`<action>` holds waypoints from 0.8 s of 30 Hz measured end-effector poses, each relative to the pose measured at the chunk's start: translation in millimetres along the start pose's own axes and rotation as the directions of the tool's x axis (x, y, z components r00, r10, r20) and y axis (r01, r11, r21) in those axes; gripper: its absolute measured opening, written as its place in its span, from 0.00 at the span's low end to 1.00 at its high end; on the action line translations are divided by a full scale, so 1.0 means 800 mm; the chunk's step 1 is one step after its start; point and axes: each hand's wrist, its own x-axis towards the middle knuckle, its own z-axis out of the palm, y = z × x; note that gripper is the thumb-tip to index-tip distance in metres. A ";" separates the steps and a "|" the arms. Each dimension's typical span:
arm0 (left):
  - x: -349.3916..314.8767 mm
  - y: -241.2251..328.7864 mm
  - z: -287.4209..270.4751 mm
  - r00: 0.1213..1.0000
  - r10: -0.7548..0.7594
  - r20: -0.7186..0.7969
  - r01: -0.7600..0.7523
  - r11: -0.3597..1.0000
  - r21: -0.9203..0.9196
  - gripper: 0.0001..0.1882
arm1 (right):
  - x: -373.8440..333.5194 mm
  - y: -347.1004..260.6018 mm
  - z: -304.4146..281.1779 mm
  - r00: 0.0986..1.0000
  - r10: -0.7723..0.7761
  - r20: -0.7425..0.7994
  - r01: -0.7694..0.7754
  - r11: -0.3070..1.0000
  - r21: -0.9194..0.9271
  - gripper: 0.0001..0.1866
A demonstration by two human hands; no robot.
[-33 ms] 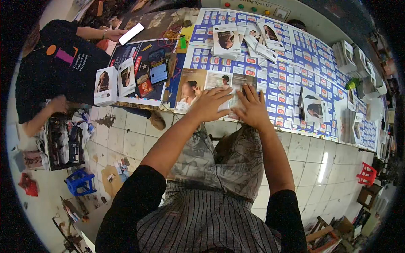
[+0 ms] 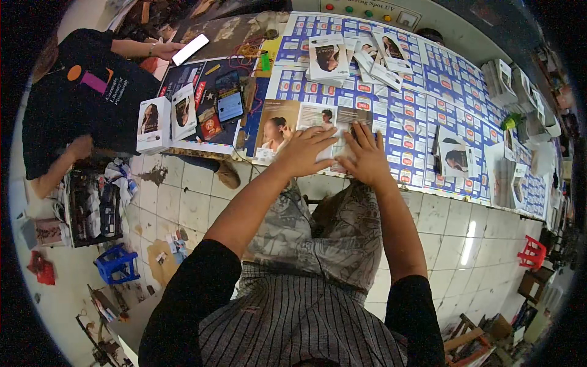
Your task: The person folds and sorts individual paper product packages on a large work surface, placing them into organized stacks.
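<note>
An unfolded leaflet [image 2: 278,129] with photo panels lies at the near edge of the table. My left hand [image 2: 310,145] is spread flat over its middle panel, fingers pointing up and to the right. Beside it, my right hand [image 2: 365,151] presses flat on the right-hand panel, fingers apart. The thumbs nearly meet over a pale part of the sheet. Both palms hide the leaflet's lower right area. Beyond the hands stands a stack of folded leaflets [image 2: 328,61], with a loose pile of leaflets [image 2: 391,55] beside it.
Printed blue sheets [image 2: 403,131] cover the table. More leaflets [image 2: 455,158] lie to the right, with bundles [image 2: 501,82] farther off. At left are a dark phone [image 2: 230,101], leaflet stacks [image 2: 153,125] and a co-worker [image 2: 92,92] holding a lit phone [image 2: 191,49]. Stools [image 2: 116,264] stand below.
The co-worker's lower hand has shifted slightly at the left. My hands and the leaflet have not visibly moved.
</note>
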 end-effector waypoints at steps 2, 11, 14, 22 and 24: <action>-0.001 -0.003 0.000 1.000 0.002 0.000 -0.002 1.000 0.005 0.34 | 0.003 -0.002 -0.001 1.000 0.000 0.005 0.000 1.000 0.005 0.37; 0.000 -0.002 -0.001 1.000 0.008 0.025 -0.008 1.000 -0.015 0.34 | 0.000 0.001 0.002 1.000 0.011 0.008 -0.011 1.000 0.013 0.38; 0.002 -0.004 -0.003 0.999 0.001 0.034 -0.001 1.000 -0.027 0.35 | 0.002 0.000 -0.001 0.999 0.018 0.031 -0.018 1.000 0.012 0.38; 0.002 -0.003 0.001 0.998 -0.021 0.059 0.022 0.999 -0.023 0.37 | 0.000 0.004 0.003 1.000 0.005 0.001 -0.005 0.999 0.035 0.38; 0.002 -0.002 0.000 0.998 -0.018 0.067 0.019 1.000 -0.012 0.37 | 0.001 0.003 0.002 1.000 0.005 -0.004 -0.004 0.999 0.033 0.38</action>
